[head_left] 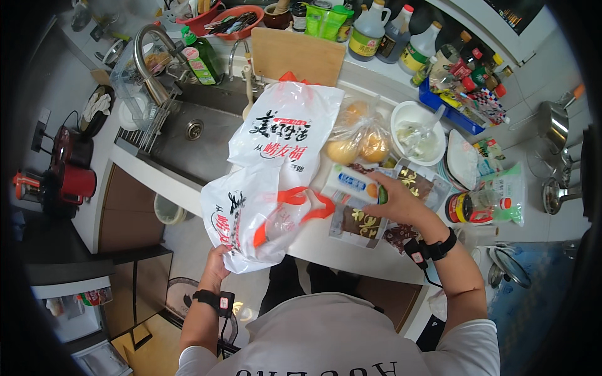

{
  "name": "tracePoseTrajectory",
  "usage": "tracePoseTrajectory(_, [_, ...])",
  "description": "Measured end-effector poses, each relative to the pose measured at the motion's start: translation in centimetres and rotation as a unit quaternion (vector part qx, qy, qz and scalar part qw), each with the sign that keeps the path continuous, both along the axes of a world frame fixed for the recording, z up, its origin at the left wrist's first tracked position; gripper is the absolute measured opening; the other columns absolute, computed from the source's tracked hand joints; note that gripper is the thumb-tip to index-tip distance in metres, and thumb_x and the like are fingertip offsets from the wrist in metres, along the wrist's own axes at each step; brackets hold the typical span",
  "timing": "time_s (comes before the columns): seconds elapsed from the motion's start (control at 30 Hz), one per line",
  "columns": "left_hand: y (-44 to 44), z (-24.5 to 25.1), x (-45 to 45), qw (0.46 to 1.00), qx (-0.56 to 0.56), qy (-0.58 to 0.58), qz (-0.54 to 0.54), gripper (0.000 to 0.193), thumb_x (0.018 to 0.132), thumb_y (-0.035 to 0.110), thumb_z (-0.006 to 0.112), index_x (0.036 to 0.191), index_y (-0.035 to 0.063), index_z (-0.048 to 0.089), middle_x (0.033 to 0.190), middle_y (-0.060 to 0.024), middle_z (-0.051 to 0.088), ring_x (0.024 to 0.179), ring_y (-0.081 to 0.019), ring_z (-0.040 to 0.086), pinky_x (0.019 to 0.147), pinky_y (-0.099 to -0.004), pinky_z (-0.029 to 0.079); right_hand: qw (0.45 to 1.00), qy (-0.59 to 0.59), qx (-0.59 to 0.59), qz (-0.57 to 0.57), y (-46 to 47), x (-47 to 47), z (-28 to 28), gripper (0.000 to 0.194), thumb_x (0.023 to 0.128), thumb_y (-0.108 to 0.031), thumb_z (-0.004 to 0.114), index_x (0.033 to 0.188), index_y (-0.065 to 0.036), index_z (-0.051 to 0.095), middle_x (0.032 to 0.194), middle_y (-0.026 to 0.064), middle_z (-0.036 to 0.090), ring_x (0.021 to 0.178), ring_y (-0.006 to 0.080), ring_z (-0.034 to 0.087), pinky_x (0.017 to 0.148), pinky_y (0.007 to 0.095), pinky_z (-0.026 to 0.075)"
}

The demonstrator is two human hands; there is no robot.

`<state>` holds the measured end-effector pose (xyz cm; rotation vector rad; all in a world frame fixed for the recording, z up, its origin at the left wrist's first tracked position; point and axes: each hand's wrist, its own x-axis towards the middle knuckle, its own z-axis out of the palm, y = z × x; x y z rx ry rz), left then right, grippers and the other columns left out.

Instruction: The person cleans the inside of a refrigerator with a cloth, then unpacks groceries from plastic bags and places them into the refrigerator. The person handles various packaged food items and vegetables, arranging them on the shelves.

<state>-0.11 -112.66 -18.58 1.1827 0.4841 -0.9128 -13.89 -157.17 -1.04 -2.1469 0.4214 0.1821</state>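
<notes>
My left hand (217, 264) grips the lower edge of a white plastic shopping bag (249, 211) with orange-red handles, which hangs over the counter's front edge. In my right hand (400, 199) is a small white and blue carton (352, 184), held by its right end above the counter. A second white plastic bag (289, 122) lies behind the first, against the sink's right side. Under and beside my right hand lie flat packets of dark food (362, 224) with gold writing. Just behind the carton sits a clear bag of round yellow fruit (342, 151).
A steel sink (211, 143) with a faucet (143, 61) is at left. A white bowl (398, 115) holds a clear plastic bag. Sauce bottles (367, 33) and a blue basket (451, 110) line the back right. A wooden cutting board (301, 56) leans behind the bags.
</notes>
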Motion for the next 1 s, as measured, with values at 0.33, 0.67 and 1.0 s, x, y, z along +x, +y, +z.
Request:
tracePoseTrajectory(0.33, [1.9,5.5,-1.4,0.984,0.033,-0.174,0.015,0.040,0.088,0.022,0.050,0.119,-0.0023,0.052,0.113,-0.0138,0.060,0.100,-0.0232,0.060,0.092,-0.0335,0.047,0.995,-0.037,-0.078,0.051,5.1,3.7,-12.6,0.053,0.063,-0.017,0.069,0.111,0.000,0.056,0.104,0.0184,0.058,0.101,0.0338,0.055,0.087,0.0382,0.046])
tracePoseTrajectory(0.67, [-0.9,8.2,4.6,0.986,-0.162,0.045,-0.014,0.040,0.086,0.021,0.052,0.118,-0.0029,0.053,0.111,-0.0141,0.061,0.099,-0.0234,0.061,0.090,-0.0336,0.048,0.857,0.043,0.511,-0.043,7.8,4.5,-7.4,0.060,0.085,-0.018,0.060,0.137,-0.007,0.034,0.130,0.0095,0.046,0.116,0.0193,0.050,0.094,0.0326,0.043])
tracePoseTrajectory(1.0, [-2.2,10.1,5.0,0.982,0.037,0.036,-0.182,0.033,0.083,0.017,0.058,0.110,-0.0026,0.060,0.105,-0.0139,0.064,0.089,-0.0187,0.064,0.077,-0.0308,0.053,0.950,-0.010,0.302,-0.077,11.3,6.3,2.5,0.035,0.086,-0.007,0.053,0.120,-0.001,0.052,0.108,0.0060,0.062,0.095,0.0114,0.056,0.082,0.0255,0.045])
